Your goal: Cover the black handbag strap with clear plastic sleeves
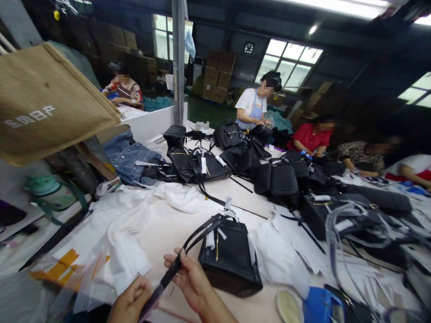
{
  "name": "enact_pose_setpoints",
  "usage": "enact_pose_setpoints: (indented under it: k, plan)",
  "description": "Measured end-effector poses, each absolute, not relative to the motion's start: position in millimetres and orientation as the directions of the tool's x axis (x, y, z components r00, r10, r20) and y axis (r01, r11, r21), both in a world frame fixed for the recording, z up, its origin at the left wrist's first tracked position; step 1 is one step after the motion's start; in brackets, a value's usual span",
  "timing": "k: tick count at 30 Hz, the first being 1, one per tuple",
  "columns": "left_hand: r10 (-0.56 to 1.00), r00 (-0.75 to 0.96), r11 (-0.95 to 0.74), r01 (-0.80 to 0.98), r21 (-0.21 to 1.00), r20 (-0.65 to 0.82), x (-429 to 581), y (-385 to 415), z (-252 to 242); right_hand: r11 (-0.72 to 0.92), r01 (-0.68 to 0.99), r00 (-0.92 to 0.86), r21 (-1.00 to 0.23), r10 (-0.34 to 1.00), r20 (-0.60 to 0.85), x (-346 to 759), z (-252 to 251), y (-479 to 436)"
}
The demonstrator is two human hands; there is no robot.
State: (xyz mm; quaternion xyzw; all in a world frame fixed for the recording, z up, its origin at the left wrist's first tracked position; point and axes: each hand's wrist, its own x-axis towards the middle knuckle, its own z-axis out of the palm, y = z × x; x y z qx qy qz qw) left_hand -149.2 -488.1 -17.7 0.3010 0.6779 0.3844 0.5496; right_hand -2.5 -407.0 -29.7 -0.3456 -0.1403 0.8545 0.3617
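Note:
A black handbag (232, 255) with a gold zipper stands upright on the pale table (161, 224), right of my hands. Its long black straps (198, 233) run down to the left into both hands. My right hand (190, 278) has the straps between thumb and fingers, the other fingers partly spread. Lower left, my left hand (134, 296) is closed around the strap end, where a clear plastic sleeve (153, 298) covers it. White paper tags hang at the bag's top.
More black bags (202, 163) lie across the table's far side and right. White paper sheets (124, 242), a denim garment (134, 157) and a blue object (321, 305) lie around. A brown bag (50, 103) hangs upper left. A person in an apron (252, 105) stands beyond, others sit right.

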Motion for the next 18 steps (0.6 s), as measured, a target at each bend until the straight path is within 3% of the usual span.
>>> enact_pose_setpoints:
  k: [3, 6, 16, 18]
  plan:
    - [0.829, -0.22, 0.527, -0.003, 0.85, -0.515, -146, -486, -14, -0.664, -0.622, -0.446, -0.415, 0.736, -0.51, 7, -30, -394]
    - [0.835, -0.265, 0.507, 0.03, 0.862, -0.482, -145, -478, -6, -0.623, -0.612, -0.374, -0.487, 0.771, -0.516, 2, -32, -402]
    - [0.9, -0.248, 0.381, 0.046, 0.923, -0.359, -107, -442, -18, -0.564, -0.397, -0.28, -0.724, 0.826, -0.489, -10, -49, -427]
    - [0.892, -0.253, 0.392, 0.023, 0.92, -0.374, -106, -440, -22, -0.571, -0.269, -0.366, -0.776, 0.805, -0.466, 6, -41, -422]
